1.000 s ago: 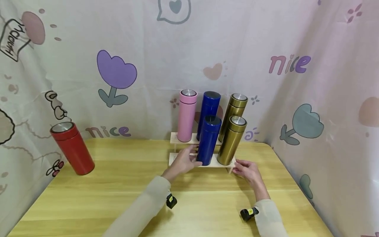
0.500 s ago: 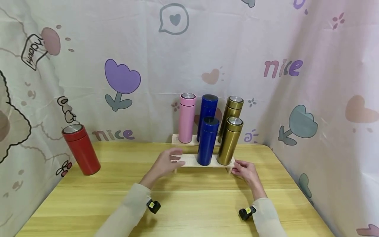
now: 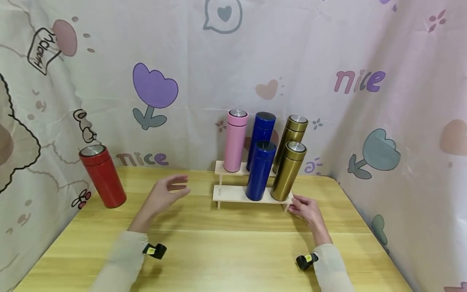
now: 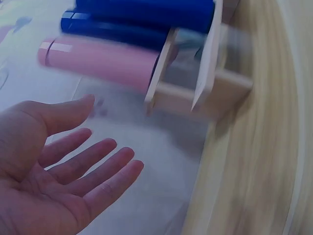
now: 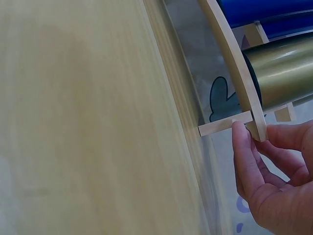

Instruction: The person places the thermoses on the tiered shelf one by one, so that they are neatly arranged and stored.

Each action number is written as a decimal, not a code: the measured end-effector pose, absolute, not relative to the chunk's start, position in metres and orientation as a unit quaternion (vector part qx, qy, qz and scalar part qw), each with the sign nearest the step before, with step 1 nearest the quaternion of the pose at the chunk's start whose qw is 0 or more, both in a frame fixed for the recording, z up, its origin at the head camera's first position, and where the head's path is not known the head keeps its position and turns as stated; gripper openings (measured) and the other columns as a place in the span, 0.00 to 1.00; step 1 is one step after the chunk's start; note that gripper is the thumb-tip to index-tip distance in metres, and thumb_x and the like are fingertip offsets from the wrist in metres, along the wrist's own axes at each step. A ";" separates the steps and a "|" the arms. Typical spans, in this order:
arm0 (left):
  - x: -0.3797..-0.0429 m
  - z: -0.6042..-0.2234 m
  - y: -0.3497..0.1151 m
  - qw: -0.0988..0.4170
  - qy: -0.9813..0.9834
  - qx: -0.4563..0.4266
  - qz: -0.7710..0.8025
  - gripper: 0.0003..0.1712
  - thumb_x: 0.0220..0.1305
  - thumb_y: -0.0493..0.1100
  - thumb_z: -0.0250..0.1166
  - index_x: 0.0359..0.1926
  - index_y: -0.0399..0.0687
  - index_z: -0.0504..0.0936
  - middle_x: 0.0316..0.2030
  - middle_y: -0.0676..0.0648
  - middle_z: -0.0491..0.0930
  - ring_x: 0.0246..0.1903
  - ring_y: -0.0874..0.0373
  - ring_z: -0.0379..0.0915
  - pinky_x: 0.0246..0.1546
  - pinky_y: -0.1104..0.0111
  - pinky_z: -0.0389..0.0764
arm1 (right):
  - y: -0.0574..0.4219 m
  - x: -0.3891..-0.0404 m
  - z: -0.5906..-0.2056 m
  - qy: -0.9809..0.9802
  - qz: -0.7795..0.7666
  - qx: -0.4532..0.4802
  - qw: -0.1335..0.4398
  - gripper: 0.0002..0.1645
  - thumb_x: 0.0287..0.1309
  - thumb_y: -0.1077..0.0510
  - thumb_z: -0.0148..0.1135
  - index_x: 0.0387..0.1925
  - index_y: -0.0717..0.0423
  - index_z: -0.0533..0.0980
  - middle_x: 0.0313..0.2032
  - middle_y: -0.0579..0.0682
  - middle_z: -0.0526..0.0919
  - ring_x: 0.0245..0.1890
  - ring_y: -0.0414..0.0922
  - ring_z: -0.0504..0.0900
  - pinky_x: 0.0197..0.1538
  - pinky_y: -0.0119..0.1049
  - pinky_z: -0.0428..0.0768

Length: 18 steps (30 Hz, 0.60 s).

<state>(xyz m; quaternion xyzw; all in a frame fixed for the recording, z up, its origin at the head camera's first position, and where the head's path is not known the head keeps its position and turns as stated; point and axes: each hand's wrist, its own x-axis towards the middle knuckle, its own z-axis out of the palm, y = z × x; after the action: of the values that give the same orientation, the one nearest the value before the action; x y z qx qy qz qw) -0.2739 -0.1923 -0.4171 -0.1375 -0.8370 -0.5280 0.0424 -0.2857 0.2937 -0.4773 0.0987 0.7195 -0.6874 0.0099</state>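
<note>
My left hand (image 3: 164,196) hangs over the table between the red thermos bottle (image 3: 103,178) and the wooden rack (image 3: 230,194), holding nothing. In the left wrist view its fingers (image 4: 105,183) are relaxed and spread apart. My right hand (image 3: 306,209) pinches the right end of the rack's lower shelf, thumb on one side and fingers against the leg (image 5: 222,124). On that shelf stand a blue thermos (image 3: 260,172) and a gold thermos (image 3: 289,172). The upper shelf bears a pink thermos (image 3: 236,142), another blue one (image 3: 263,127) and another gold one (image 3: 294,129).
The red thermos stands alone at the table's left. A printed cloth (image 3: 204,81) hangs right behind the wooden table (image 3: 219,251) and along both sides. The left part of the lower shelf is bare beside the blue thermos.
My left hand has let go of the front blue thermos and moved left, away from the rack towards the red thermos. The right hand keeps its place at the rack's end.
</note>
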 end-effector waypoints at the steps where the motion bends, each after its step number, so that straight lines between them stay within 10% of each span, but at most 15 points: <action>1: -0.272 -0.416 -0.201 0.046 -0.841 -0.129 -0.524 0.31 0.69 0.45 0.69 0.68 0.39 0.74 0.64 0.33 0.78 0.61 0.35 0.80 0.57 0.55 0.86 | 0.294 -0.286 -0.477 0.720 -0.687 0.099 0.010 0.31 0.74 0.66 0.56 0.71 0.77 0.62 0.35 0.50 0.86 0.33 0.37 0.87 0.44 0.27 0.88; 6: -0.261 -0.414 -0.241 0.073 -0.863 -0.096 -0.490 0.32 0.71 0.50 0.68 0.69 0.40 0.74 0.64 0.33 0.78 0.60 0.39 0.81 0.52 0.67 0.88 | 0.294 -0.288 -0.477 0.718 -0.687 0.109 0.014 0.30 0.74 0.66 0.56 0.71 0.77 0.63 0.35 0.51 0.85 0.33 0.38 0.87 0.44 0.27 0.88; 10: -0.254 -0.418 -0.271 0.120 -0.871 -0.066 -0.471 0.31 0.71 0.51 0.68 0.67 0.40 0.76 0.61 0.32 0.80 0.50 0.66 0.85 0.42 0.82 0.82 | 0.294 -0.287 -0.478 0.715 -0.690 0.111 0.013 0.30 0.73 0.66 0.56 0.70 0.78 0.63 0.33 0.51 0.85 0.33 0.38 0.86 0.43 0.27 0.88; 18: -0.246 -0.432 -0.322 0.213 -0.850 0.011 -0.483 0.24 0.63 0.45 0.75 0.55 0.35 0.83 0.33 0.82 0.79 0.32 0.86 0.78 0.30 0.86 0.79 | 0.292 -0.287 -0.476 0.712 -0.693 0.112 0.007 0.30 0.73 0.66 0.56 0.70 0.78 0.63 0.32 0.50 0.86 0.32 0.37 0.86 0.41 0.27 0.88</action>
<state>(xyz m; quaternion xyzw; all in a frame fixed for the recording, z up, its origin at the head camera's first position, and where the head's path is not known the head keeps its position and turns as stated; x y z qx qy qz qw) -0.2462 -0.3219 -0.4320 0.0109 -0.8495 -0.4826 0.2128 -0.2871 0.2918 -0.4761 0.1117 0.7118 -0.6934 0.0065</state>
